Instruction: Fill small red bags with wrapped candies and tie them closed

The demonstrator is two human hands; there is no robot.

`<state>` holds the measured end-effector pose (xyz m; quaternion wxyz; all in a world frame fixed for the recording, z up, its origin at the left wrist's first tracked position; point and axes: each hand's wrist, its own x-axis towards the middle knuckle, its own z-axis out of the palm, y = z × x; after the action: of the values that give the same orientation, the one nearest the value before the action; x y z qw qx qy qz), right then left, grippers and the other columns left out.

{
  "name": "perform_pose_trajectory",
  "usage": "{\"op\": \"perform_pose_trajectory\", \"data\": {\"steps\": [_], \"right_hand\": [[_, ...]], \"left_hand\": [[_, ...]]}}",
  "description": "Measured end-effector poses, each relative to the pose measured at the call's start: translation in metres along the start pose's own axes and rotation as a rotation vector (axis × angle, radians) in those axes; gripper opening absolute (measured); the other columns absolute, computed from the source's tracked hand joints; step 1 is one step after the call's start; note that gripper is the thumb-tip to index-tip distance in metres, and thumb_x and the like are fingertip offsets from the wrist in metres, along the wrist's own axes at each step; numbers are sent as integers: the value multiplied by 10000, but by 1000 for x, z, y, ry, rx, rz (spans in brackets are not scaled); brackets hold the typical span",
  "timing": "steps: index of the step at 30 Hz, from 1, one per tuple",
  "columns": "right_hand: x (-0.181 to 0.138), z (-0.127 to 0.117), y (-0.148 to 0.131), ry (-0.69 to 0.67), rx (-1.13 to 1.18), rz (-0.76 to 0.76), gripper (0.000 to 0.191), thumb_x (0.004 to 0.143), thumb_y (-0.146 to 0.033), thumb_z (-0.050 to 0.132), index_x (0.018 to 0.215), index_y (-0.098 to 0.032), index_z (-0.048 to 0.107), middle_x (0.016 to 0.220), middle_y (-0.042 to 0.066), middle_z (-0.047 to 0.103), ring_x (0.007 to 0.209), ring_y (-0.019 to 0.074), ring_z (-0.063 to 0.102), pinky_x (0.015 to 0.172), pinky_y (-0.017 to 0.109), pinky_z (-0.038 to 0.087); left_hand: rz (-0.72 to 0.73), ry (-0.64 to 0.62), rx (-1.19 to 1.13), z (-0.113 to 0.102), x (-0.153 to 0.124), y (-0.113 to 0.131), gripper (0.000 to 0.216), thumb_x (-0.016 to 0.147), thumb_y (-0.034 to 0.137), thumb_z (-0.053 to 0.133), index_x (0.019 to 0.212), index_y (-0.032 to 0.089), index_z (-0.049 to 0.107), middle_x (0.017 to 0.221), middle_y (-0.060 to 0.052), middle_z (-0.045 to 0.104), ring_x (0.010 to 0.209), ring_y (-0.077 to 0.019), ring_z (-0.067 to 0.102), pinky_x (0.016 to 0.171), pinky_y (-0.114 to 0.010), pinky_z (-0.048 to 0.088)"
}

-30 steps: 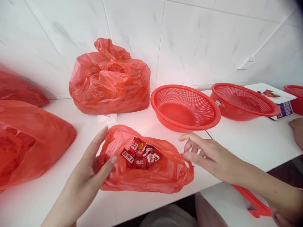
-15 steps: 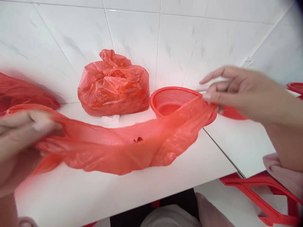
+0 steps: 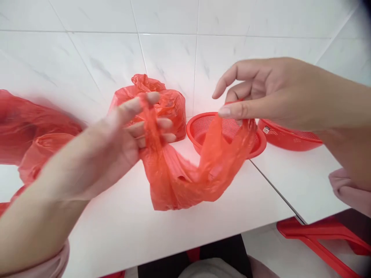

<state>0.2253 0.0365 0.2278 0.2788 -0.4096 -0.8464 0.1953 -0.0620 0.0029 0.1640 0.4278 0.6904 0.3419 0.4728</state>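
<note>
A thin red plastic bag (image 3: 185, 189) hangs in a U shape between my hands, above the white table. One end of it is looped around the fingers of my left hand (image 3: 116, 143), which are stretched out and somewhat blurred, palm showing. The other end is pinched between the thumb and fingers of my right hand (image 3: 261, 92), with the index finger held apart. Behind the bag stands a red plastic basket (image 3: 199, 127) with perforated walls. A bulging red plastic bag (image 3: 174, 104) with a twisted top sits by the wall, partly hidden by my left hand.
More red plastic bags (image 3: 34, 119) lie at the left. Another red basket (image 3: 290, 135) stands at the right, past the table seam. The white table (image 3: 130, 235) meets a tiled wall (image 3: 168, 54). A red stool (image 3: 315, 231) is below the right edge.
My hands have come closer together; the left moved right and up, its fingers now extended. The bag, stretched wide before, now sags in a U. The view has shifted slightly.
</note>
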Motion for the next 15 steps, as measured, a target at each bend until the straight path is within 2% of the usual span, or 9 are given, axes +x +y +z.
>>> {"op": "perform_pose_trajectory", "data": {"steps": [3,4,6,8,10,13,15], "right_hand": [[17,20,-29,-35,-40,-187,137,871,-253,656,1004,-222,647,687,-56,653,562,68,596,476,177,395],[24,29,-38,-76,-30,-249,115,862,-241,662,971,-211,644,706,-50,655,577,74,599,470,178,404],[36,46,-51,-160,14,-329,52,850,-173,649,897,-189,631,758,-39,661,625,83,604,479,180,431],[46,60,-56,-180,80,-339,46,862,-134,616,848,-177,610,791,-42,662,690,78,601,537,169,458],[51,68,-51,-150,162,-317,27,886,-180,599,859,-181,599,822,-39,668,751,88,604,595,181,482],[52,73,-26,-91,289,-274,55,893,-229,575,933,-204,604,952,-1,677,804,132,629,644,255,523],[50,77,-5,-140,331,-237,129,861,-156,563,969,-216,600,959,11,676,826,154,642,691,298,534]], "left_hand": [[-140,-223,-15,18,12,1,530,860,423,653,1360,359,487,880,11,645,787,-138,634,748,-299,559],[-168,-265,29,22,17,1,486,852,391,672,1314,321,537,817,16,619,736,-114,604,698,-253,551],[-199,-308,96,29,25,-1,347,839,379,687,1157,248,640,832,-2,598,750,-112,575,634,-209,538],[-239,-275,105,32,31,-5,293,819,406,697,1045,220,679,947,-33,616,803,-133,578,597,-204,535],[-308,-186,85,31,33,-9,301,828,461,664,987,207,696,1006,-47,631,750,-120,572,551,-194,512],[-409,-106,4,24,31,-16,367,847,534,607,909,184,697,808,-25,634,586,-88,533,511,-193,485],[-460,-75,-58,20,30,-21,388,846,556,597,843,176,677,615,13,548,499,-81,489,478,-191,463]]}}
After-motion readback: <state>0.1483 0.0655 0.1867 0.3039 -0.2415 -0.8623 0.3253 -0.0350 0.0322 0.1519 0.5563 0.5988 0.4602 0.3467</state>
